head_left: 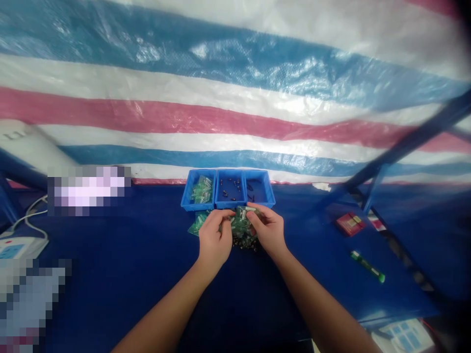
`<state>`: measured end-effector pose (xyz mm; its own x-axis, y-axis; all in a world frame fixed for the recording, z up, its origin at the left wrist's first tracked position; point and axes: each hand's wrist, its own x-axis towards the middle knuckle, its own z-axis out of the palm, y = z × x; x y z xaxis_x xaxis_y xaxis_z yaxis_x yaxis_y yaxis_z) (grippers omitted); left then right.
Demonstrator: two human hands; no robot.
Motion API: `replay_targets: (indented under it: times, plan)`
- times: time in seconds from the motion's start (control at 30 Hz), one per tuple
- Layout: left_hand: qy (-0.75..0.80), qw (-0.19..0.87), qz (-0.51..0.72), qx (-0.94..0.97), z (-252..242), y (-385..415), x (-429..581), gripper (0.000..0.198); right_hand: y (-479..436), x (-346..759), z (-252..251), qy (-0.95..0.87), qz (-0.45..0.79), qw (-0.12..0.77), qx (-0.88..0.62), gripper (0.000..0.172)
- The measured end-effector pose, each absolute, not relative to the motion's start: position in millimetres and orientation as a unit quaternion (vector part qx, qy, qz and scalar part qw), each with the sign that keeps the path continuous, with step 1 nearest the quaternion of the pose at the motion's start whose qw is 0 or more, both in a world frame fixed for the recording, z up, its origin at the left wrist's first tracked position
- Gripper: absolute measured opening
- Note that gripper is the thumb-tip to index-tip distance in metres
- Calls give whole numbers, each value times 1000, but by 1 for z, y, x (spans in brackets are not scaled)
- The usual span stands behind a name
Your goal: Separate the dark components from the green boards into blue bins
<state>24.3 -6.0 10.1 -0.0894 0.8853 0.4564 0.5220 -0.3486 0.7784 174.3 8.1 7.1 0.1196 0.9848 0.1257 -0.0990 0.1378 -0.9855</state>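
Observation:
My left hand (217, 238) and my right hand (271, 229) meet over a heap of small green-and-silver pieces (240, 228), too blurred to name. Between my right thumb and index finger is a small pale, shiny piece (243, 212). The left fingers are bent together at the heap's left side; what they grip is hidden. Small dark parts (243, 243) lie at the heap's near edge. More green pieces (196, 223) rest on the table left of my left hand.
Just beyond my hands stand three joined blue bins: a left bin (187, 196) with green pieces, a middle bin (231, 202) with small dark parts, a right bin (270, 193) with dark bits. A red box (349, 224) and green stick-like item (368, 266) lie right.

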Motion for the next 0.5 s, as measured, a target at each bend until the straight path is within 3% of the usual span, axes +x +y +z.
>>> replay_targets:
  times: [0.23, 0.5]
  plan:
    - [506, 218, 485, 679, 15, -5, 24, 16, 5, 174, 11, -491, 454, 587, -456, 22]
    - [505, 371, 493, 603, 10, 0, 23, 24, 10, 177, 7, -449, 536, 561, -443, 32]
